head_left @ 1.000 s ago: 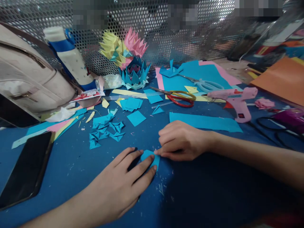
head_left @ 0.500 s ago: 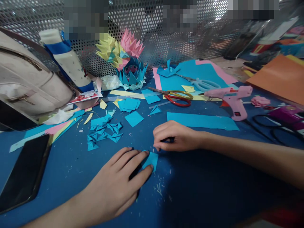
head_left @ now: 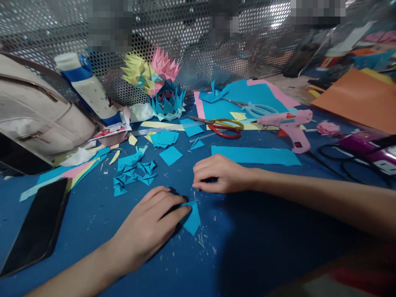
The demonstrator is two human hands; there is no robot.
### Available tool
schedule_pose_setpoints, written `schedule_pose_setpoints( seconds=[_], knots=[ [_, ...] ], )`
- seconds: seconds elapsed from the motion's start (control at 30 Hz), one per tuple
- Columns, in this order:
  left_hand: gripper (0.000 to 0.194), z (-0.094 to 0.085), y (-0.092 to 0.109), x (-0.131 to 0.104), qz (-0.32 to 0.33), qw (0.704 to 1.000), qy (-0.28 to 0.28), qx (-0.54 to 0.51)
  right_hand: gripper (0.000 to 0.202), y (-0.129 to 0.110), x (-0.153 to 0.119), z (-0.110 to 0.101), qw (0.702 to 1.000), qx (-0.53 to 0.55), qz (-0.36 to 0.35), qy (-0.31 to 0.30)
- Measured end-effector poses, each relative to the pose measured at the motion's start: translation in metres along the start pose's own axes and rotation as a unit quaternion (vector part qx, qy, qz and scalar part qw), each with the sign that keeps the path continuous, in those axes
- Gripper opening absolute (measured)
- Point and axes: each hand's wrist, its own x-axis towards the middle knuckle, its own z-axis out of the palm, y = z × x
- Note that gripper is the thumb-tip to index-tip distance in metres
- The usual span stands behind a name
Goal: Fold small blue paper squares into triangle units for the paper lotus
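A small blue paper square (head_left: 192, 220) lies on the blue tabletop, its left part hidden under the fingers of my left hand (head_left: 151, 225). The thumb presses on the paper and the index finger is bent close beside it. Just above and to the right, my right hand (head_left: 218, 175) rests curled on the table, thumb and fingers closed, with nothing visible in them. Folded blue paper pieces (head_left: 133, 171) are clustered beyond my left hand. Near them are a loose blue square (head_left: 171, 155), a small stack of blue squares (head_left: 165, 139) and a small folded triangle (head_left: 197, 144).
A blue paper strip (head_left: 255, 155) lies behind my right hand. Farther back are red-and-yellow scissors (head_left: 227, 128), light blue scissors (head_left: 260, 110), a pink glue gun (head_left: 291, 123) and paper flowers (head_left: 167, 101). A phone (head_left: 37, 227), bag (head_left: 40, 107) and bottle (head_left: 89, 88) are at left.
My left hand's fingers have drawn together at the paper's edge, and the blue square has turned, with more of it showing. My right hand stays curled. The view has shifted slightly.
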Motion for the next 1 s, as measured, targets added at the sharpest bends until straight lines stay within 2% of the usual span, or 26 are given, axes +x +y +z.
schedule_pose_setpoints(
  seconds=[0.17, 0.27, 0.37, 0.67, 0.77, 1.0],
  knots=[
    [0.022, -0.003, 0.003, -0.002, -0.008, 0.999, 0.038, 0.025, 0.017, -0.011, -0.002, 0.000, 0.992, -0.048, -0.115, 0.016],
    [0.018, -0.002, 0.003, 0.000, -0.012, 0.997, 0.051, 0.052, 0.021, -0.019, -0.002, 0.002, 0.979, -0.100, -0.176, -0.008],
    [0.019, -0.001, 0.001, 0.004, 0.003, 0.995, 0.058, 0.082, 0.024, -0.023, -0.002, 0.006, 0.969, -0.129, -0.209, -0.008],
    [0.028, 0.003, 0.002, 0.014, 0.090, 0.982, 0.069, 0.152, 0.018, -0.022, -0.002, 0.013, 0.971, -0.081, -0.226, -0.004],
    [0.029, 0.003, 0.000, 0.016, 0.084, 0.983, 0.072, 0.144, 0.018, -0.024, -0.002, 0.014, 0.970, -0.096, -0.225, -0.008],
    [0.026, 0.010, -0.007, 0.018, 0.024, 0.995, 0.057, 0.074, 0.024, -0.026, 0.000, 0.013, 0.968, -0.115, -0.223, -0.010]
  ],
)
